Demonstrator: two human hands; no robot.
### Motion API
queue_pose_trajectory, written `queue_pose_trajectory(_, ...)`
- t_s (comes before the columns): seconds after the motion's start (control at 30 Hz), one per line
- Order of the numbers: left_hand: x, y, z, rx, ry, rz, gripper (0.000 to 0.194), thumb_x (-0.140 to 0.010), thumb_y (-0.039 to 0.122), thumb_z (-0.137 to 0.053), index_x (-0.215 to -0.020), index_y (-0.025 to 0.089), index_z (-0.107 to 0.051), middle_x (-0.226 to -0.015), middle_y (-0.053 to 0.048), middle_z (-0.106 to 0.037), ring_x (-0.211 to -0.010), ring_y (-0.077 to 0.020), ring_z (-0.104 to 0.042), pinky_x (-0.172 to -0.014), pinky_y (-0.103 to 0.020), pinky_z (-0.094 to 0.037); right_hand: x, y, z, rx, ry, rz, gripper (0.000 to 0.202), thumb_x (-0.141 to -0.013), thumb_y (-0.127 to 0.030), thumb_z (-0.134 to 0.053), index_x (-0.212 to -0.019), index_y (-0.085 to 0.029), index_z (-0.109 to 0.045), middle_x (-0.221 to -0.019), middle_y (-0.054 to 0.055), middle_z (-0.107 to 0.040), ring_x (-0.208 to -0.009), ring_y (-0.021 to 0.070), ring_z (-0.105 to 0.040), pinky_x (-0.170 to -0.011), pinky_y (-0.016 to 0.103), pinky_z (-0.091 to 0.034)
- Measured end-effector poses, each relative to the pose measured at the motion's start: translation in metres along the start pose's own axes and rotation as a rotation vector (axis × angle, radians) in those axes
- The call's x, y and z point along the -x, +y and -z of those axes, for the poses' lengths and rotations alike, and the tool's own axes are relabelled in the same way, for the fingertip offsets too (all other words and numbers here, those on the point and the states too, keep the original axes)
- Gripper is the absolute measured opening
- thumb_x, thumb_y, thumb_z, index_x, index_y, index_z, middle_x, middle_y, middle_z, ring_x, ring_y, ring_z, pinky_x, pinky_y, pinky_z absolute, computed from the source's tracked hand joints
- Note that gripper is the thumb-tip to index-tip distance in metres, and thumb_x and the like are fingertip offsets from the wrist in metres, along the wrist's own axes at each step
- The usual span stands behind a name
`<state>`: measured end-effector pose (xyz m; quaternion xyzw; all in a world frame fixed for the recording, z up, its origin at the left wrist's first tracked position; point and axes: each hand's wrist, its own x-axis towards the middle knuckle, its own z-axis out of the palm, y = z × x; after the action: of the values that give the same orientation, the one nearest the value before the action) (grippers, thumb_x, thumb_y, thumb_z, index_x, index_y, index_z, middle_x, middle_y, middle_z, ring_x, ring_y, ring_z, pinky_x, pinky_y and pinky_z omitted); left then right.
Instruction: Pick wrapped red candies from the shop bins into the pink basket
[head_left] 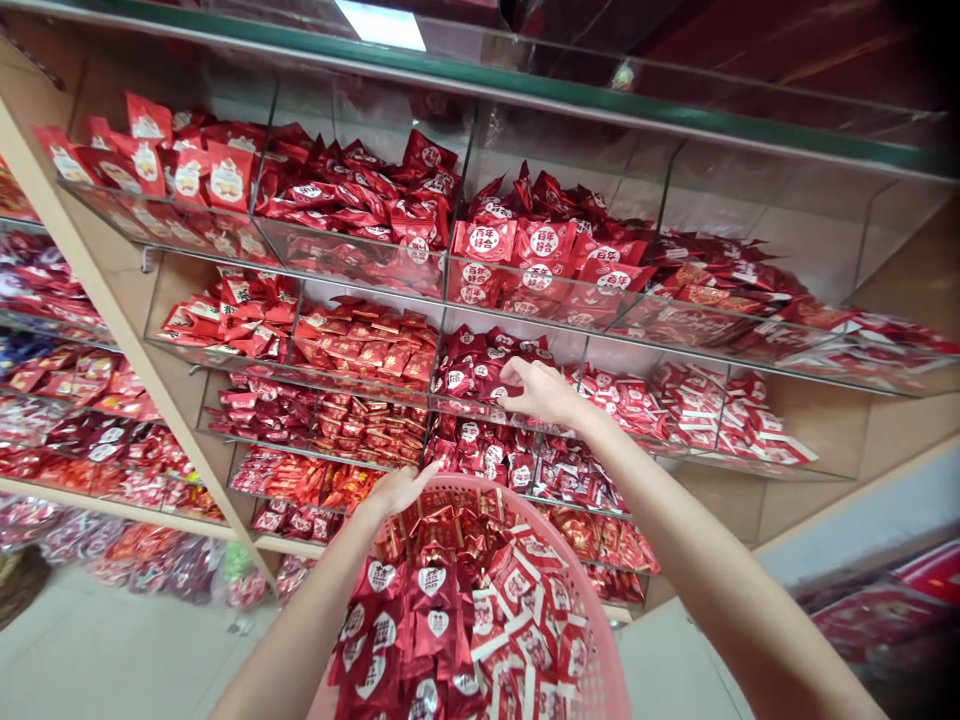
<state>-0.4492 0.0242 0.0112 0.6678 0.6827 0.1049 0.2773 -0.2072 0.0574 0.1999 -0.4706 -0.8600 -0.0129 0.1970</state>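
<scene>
A pink plastic basket (611, 640) is at the bottom centre, filled with red packets. Dark red packets with white hearts (437, 622) lie on its left side, and red-and-white packets (534, 648) on its right. My left hand (401, 490) grips the far left of the basket rim, thumb along the edge; its other fingers are partly hidden. Over a middle shelf compartment, my right hand (534, 388) has curved fingers, with a gap between thumb and forefinger and nothing visible in it. Dark red packets (466, 375) lie just beside and beneath these fingertips.
Clear-fronted shelves with dividers hold many red packets, including a row with white round labels (544, 240) above my right hand. A glass shelf edge (480, 75) runs overhead. A wooden upright (131, 330) stands at left, with bagged goods (142, 545) near the floor.
</scene>
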Motion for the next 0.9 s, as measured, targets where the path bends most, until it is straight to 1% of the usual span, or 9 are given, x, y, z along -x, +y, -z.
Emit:
queue_pose_trajectory(0.1, -0.001, -0.001, 0.0, 0.013, -0.002, -0.01, 0.089, -0.067, 0.079, -0.011, -0.099, 0.014, -0.063, -0.11, -0.017, -0.063, -0.101, -0.0301, -0.057, -0.083, -0.037, -0.041, 0.026, -0.022, 0.011, -0.024, 0.098, 0.051, 0.025, -0.073, -0.032, -0.056, -0.095, -0.02, -0.051, -0.088, 0.003, -0.06, -0.084, 0.0191, -0.05, -0.073, 0.031, -0.036)
queue_pose_trajectory(0.17, -0.001, -0.001, -0.001, 0.02, 0.003, -0.025, 0.088, -0.067, 0.079, -0.011, -0.097, 0.015, -0.063, -0.109, -0.016, -0.064, -0.1, -0.0296, -0.058, -0.082, -0.036, -0.042, 0.044, -0.043, 0.011, -0.066, 0.111, 0.094, 0.024, -0.075, -0.031, -0.055, -0.095, -0.02, -0.051, -0.086, 0.003, -0.059, -0.083, 0.019, -0.048, -0.074, 0.031, -0.034)
queue_pose_trajectory(0.2, -0.001, -0.001, -0.001, 0.019, 0.002, -0.024, 0.087, -0.067, 0.079, -0.011, -0.095, 0.016, -0.064, -0.106, -0.015, -0.065, -0.098, -0.0294, -0.059, -0.079, -0.035, -0.043, 0.053, -0.055, 0.007, -0.092, 0.093, 0.117, 0.022, -0.075, -0.03, -0.055, -0.094, -0.02, -0.051, -0.085, 0.003, -0.058, -0.082, 0.0187, -0.047, -0.074, 0.031, -0.034)
queue_pose_trajectory(0.3, 0.0, 0.0, 0.0, 0.003, -0.023, -0.018, 0.083, -0.068, 0.078, -0.014, -0.09, 0.017, -0.065, -0.097, -0.012, -0.068, -0.089, -0.0276, -0.062, -0.072, -0.033, -0.044, 0.076, -0.087, -0.015, -0.162, -0.055, 0.201, 0.018, -0.076, -0.027, -0.055, -0.092, -0.02, -0.051, -0.083, 0.001, -0.057, -0.081, 0.0175, -0.045, -0.074, 0.03, -0.033)
queue_pose_trajectory(0.4, 0.001, 0.0, 0.001, -0.009, -0.021, -0.037, 0.082, -0.068, 0.078, -0.013, -0.09, 0.018, -0.064, -0.097, -0.011, -0.069, -0.09, -0.0266, -0.062, -0.072, -0.031, -0.044, 0.094, -0.109, -0.047, -0.169, -0.255, 0.29, 0.02, -0.074, -0.027, -0.059, -0.09, -0.019, -0.051, -0.088, 0.002, -0.057, -0.085, 0.0178, -0.046, -0.077, 0.031, -0.034)
queue_pose_trajectory(0.5, 0.001, 0.0, 0.0, -0.035, 0.017, -0.049, 0.086, -0.068, 0.078, -0.01, -0.092, 0.017, -0.064, -0.1, -0.014, -0.067, -0.093, -0.0286, -0.061, -0.075, -0.034, -0.043, 0.106, -0.121, -0.076, -0.109, -0.386, 0.352, 0.025, -0.072, -0.032, -0.063, -0.089, -0.017, -0.052, -0.087, 0.003, -0.057, -0.086, 0.0192, -0.047, -0.078, 0.033, -0.036)
queue_pose_trajectory(0.63, 0.0, -0.001, -0.002, -0.047, 0.038, -0.065, 0.087, -0.068, 0.078, -0.007, -0.091, 0.017, -0.065, -0.101, -0.014, -0.067, -0.094, -0.0291, -0.06, -0.077, -0.036, -0.043, 0.115, -0.13, -0.103, -0.051, -0.459, 0.42, 0.03, -0.07, -0.035, -0.065, -0.087, -0.016, -0.052, -0.084, 0.004, -0.058, -0.086, 0.0205, -0.048, -0.079, 0.035, -0.039)
queue_pose_trajectory(0.73, 0.002, 0.0, -0.002, -0.054, 0.037, -0.07, 0.087, -0.068, 0.077, -0.005, -0.087, 0.017, -0.065, -0.098, -0.015, -0.068, -0.093, -0.0291, -0.06, -0.077, -0.036, -0.043, 0.117, -0.136, -0.112, -0.039, -0.485, 0.434, 0.035, -0.069, -0.036, -0.066, -0.092, -0.015, -0.052, -0.088, 0.006, -0.058, -0.09, 0.0219, -0.048, -0.082, 0.037, -0.04)
queue_pose_trajectory(0.9, 0.003, 0.002, 0.0, -0.059, 0.029, -0.044, 0.085, -0.068, 0.077, -0.006, -0.086, 0.018, -0.064, -0.096, -0.014, -0.068, -0.09, -0.028, -0.062, -0.074, -0.035, -0.044, 0.115, -0.145, -0.113, -0.002, -0.54, 0.427, 0.04, -0.068, -0.031, -0.068, -0.099, -0.012, -0.051, -0.094, 0.009, -0.059, -0.093, 0.0225, -0.049, -0.087, 0.04, -0.04)
